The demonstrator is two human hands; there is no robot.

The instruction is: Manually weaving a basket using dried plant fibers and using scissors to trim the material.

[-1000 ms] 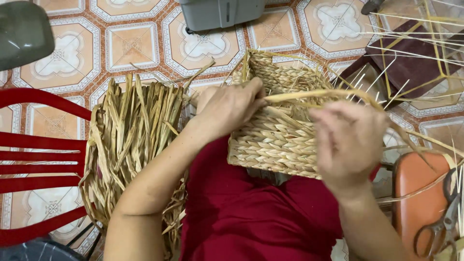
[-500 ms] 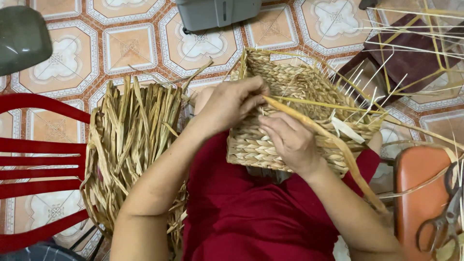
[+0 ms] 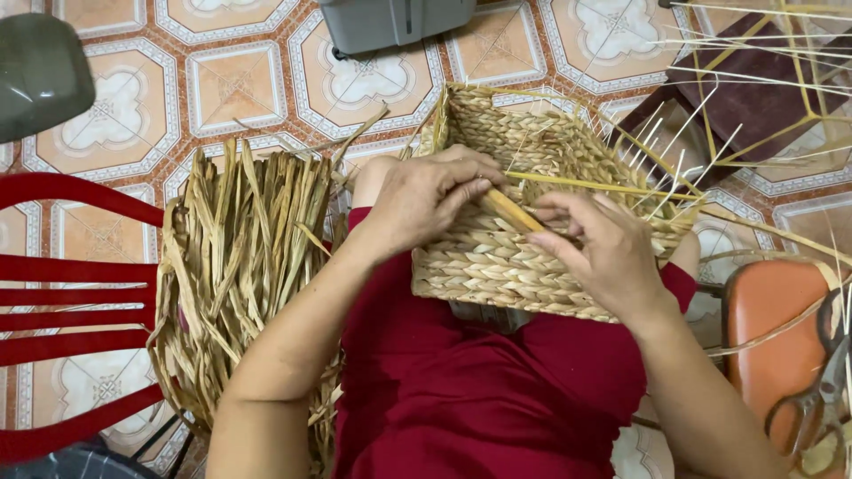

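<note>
Head view: a woven basket rests on the person's lap, over red cloth, its open frame pointing away toward the tiled floor. It looks light and fairly stiff where the braided rows are finished, looser at the far rim where bare stakes stick out; the firm woven wall seems the safest place to grip. The left hand lies curled over the near wall, fingers closed on a flat yellowish strand. The right hand pinches the same strand just beside it. The strand appears pliable but likely to crack if bent sharply. A bundle of dried fibre lies to the left, scissors at right.
</note>
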